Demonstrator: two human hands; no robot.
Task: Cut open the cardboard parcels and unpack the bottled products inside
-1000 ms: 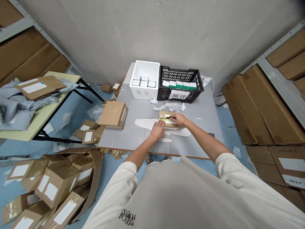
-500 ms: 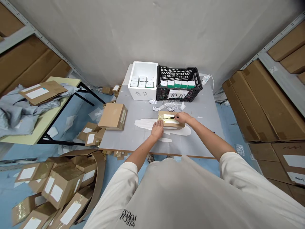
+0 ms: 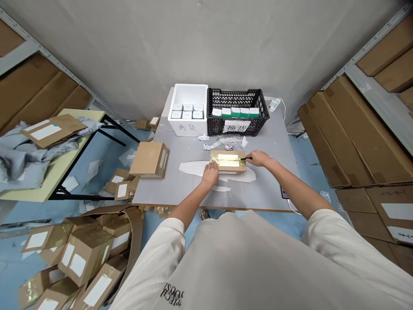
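Observation:
On the grey table in front of me lies a small cardboard box (image 3: 229, 168) with shiny clear tape and a white label across its top. My left hand (image 3: 211, 172) grips its near left corner, fingers over the top edge. My right hand (image 3: 257, 158) is closed around a dark utility knife (image 3: 245, 159), whose tip points left at the taped seam by the box's right end. A slit runs along the label and tape. White paper (image 3: 193, 167) lies partly beneath the box.
Behind stand a white foam box (image 3: 188, 129) and a black crate (image 3: 264, 116), both holding small white-and-green boxes. Crumpled plastic wrap (image 3: 229, 141) lies before them. A larger carton (image 3: 147, 159) sits at the left. A phone (image 3: 284, 192) is at the right edge. Parcels (image 3: 87, 247) fill the floor left.
My right hand has drawn the knife rightward along the box top to its right end. My left hand stays on the box's left corner. The view has shifted slightly.

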